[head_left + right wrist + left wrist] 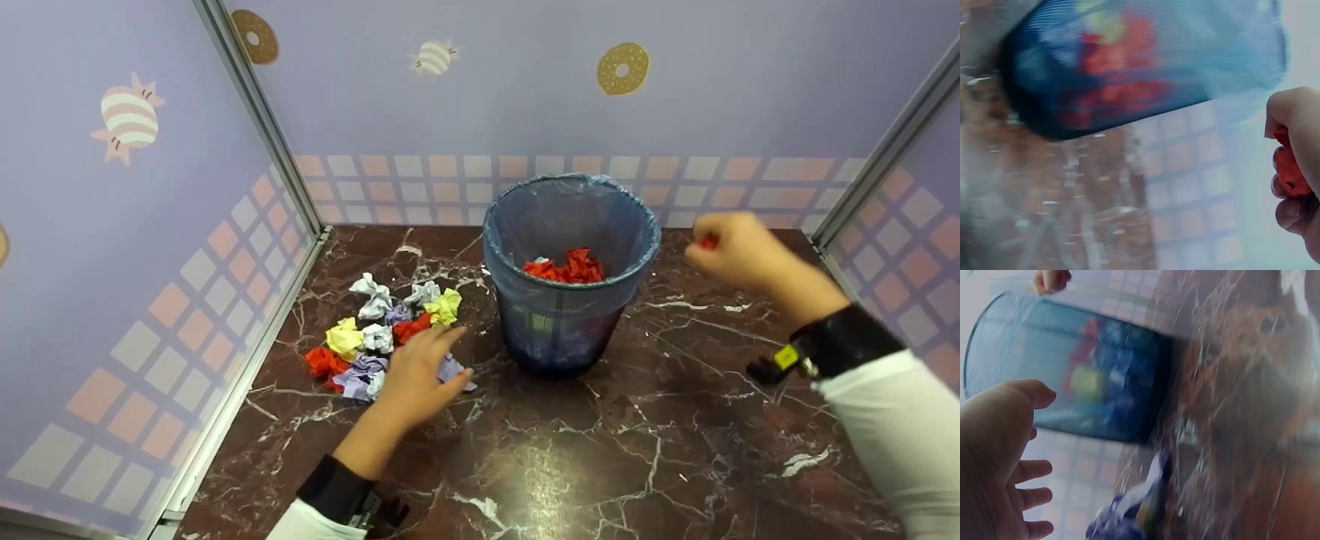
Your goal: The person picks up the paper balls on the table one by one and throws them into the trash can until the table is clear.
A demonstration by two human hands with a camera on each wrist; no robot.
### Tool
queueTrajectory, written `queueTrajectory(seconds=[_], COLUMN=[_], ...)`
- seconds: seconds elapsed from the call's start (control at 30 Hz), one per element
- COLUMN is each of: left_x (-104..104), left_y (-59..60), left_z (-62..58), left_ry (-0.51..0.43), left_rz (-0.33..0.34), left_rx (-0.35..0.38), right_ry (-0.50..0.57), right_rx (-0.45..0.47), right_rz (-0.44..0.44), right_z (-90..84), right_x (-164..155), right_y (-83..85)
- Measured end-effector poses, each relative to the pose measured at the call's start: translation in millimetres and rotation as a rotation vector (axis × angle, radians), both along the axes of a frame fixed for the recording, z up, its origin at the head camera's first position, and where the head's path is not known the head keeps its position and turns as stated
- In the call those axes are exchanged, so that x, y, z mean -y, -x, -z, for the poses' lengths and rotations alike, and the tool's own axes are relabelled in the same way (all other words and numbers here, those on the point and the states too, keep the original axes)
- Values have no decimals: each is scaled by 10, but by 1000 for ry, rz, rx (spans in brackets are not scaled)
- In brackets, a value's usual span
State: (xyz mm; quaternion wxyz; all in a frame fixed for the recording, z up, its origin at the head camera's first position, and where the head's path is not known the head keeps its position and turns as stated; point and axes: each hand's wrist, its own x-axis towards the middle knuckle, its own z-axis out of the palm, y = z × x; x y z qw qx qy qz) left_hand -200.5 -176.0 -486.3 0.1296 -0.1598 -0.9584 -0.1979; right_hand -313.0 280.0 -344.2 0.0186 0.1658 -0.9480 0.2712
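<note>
Bin [559, 351] ahead; left of it, a crumpled-paper heap [377, 339] by my left hand [420, 370], fingers spread, empty. Right of the bin, my right hand [739, 249] curls round a red paper ball [1292, 173]: likely light, crushable, best cupped round its middle.

No text, brand or number is showing readably. A small yellow label [786, 356] is sitting on the black wrist gear [847, 343] to the right of the bin [559, 360], its dark marking blurring beyond reading.
</note>
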Motion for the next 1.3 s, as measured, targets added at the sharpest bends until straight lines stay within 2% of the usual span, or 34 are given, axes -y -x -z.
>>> queueTrajectory(seconds=[0.1, 0.23, 0.33, 0.47, 0.63, 0.93, 1.17, 1.3], left_x=[174, 370, 498, 670, 860, 1101, 1222, 1261], left_y=[-4, -30, -69, -127, -187, -301, -346, -368], left_z=[-13, -31, -43, -48, -13, 84, 161, 189], left_ry=[-20, -15, -27, -45, -63, -84, -103, -113], left_rz=[-43, -87, -121, -168, -223, -292, -335, -350], left_rx=[-20, -18, -2, -6, -29, -24, 28, 29], right_ry=[-8, -63, -98, -106, -102, -119, -145, -144], right_rx=[-10, -182, -342, -429, -404, -381, -342, -333], right_rz=[-2, -67, -117, -164, -219, -341, -396, -400], right_z=[-319, -636, -780, -875, -882, -772, -623, -562], right_x=[83, 232, 385, 636, 957, 1428, 1582, 1599], right_y=[45, 154, 242, 337, 436, 524, 526, 528])
